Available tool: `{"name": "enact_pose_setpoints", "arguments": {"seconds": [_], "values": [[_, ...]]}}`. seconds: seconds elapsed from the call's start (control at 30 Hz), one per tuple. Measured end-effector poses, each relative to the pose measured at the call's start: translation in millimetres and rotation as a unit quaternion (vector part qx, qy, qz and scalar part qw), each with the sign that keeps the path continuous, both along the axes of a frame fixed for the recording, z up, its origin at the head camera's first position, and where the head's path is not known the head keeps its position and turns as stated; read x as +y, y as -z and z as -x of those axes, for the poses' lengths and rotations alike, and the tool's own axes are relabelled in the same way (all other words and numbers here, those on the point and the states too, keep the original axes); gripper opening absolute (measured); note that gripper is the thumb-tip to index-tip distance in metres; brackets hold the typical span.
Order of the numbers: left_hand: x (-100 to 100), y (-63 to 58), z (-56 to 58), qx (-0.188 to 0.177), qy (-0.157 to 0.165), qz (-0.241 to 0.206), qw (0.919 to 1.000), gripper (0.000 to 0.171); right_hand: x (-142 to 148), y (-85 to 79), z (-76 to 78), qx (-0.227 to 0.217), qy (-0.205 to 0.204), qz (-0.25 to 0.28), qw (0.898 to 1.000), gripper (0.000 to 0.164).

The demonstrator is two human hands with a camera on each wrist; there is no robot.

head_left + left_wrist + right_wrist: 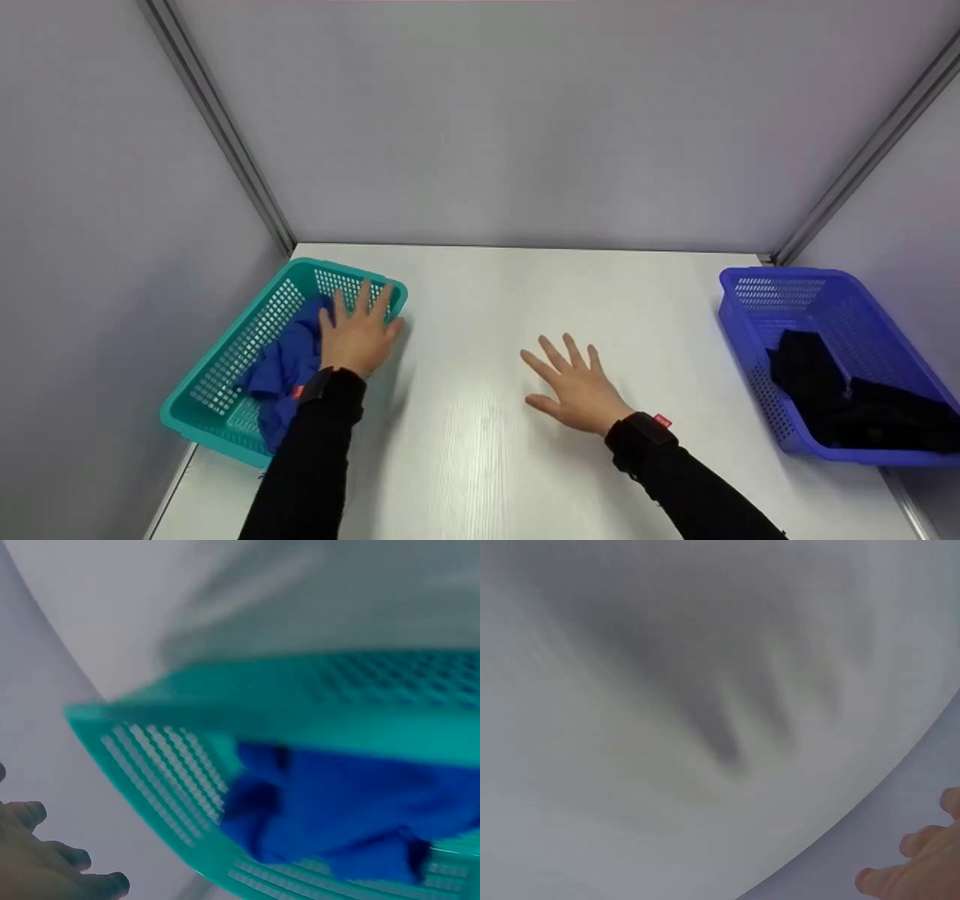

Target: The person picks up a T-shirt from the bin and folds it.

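My left hand (358,341), fingers spread and holding nothing, hovers over the right rim of a teal plastic basket (217,341) at the left of the table. Inside that basket lies a crumpled blue cloth (289,356), partly hidden by my left hand and sleeve. The left wrist view shows the blue cloth (352,802) bunched against the basket's perforated wall (161,772). My right hand (581,394) is also spread, holding nothing, above the white table (465,330) right of the middle. Its finger shadows fall on the tabletop in the right wrist view.
A blue-violet plastic basket (750,360) stands at the right edge of the table with black cloth (817,390) in it. Grey panels (525,127) close off the back and both sides, with metal posts (232,142) at the corners.
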State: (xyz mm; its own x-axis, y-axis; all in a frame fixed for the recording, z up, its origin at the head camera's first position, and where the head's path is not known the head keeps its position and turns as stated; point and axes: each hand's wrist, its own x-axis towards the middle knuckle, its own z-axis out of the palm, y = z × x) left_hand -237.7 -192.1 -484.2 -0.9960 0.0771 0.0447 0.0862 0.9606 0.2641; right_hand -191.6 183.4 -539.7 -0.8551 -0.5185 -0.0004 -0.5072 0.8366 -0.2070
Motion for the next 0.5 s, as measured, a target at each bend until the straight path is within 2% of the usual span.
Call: {"name": "enact_pose_setpoints", "arguments": {"seconds": [0.13, 0.27, 0.37, 0.43, 0.5], "values": [[-43.9, 4.4, -11.5, -0.055, -0.053, -0.035, 0.9964, 0.071, -20.4, 10.6, -23.0, -0.010, -0.074, -0.004, 0.997, 0.071], [-78.6, 12.7, -26.6, -0.131, -0.096, -0.054, 0.9853, 0.076, -31.5, 25.9, -43.4, 0.008, -0.142, -0.027, 0.989, 0.071], [-97.2, 20.3, -36.7, -0.190, -0.104, -0.067, 0.9740, 0.081, -35.0, 38.2, -55.0, 0.032, -0.180, -0.054, 0.982, 0.072], [-106.0, 24.2, -42.9, -0.228, -0.097, -0.074, 0.9662, 0.086, -35.9, 45.7, -61.0, 0.036, -0.196, -0.071, 0.977, 0.073], [-111.0, 26.7, -48.2, -0.246, -0.082, -0.079, 0.9625, 0.091, -35.9, 52.5, -66.0, 0.032, -0.207, -0.081, 0.974, 0.075]]}}
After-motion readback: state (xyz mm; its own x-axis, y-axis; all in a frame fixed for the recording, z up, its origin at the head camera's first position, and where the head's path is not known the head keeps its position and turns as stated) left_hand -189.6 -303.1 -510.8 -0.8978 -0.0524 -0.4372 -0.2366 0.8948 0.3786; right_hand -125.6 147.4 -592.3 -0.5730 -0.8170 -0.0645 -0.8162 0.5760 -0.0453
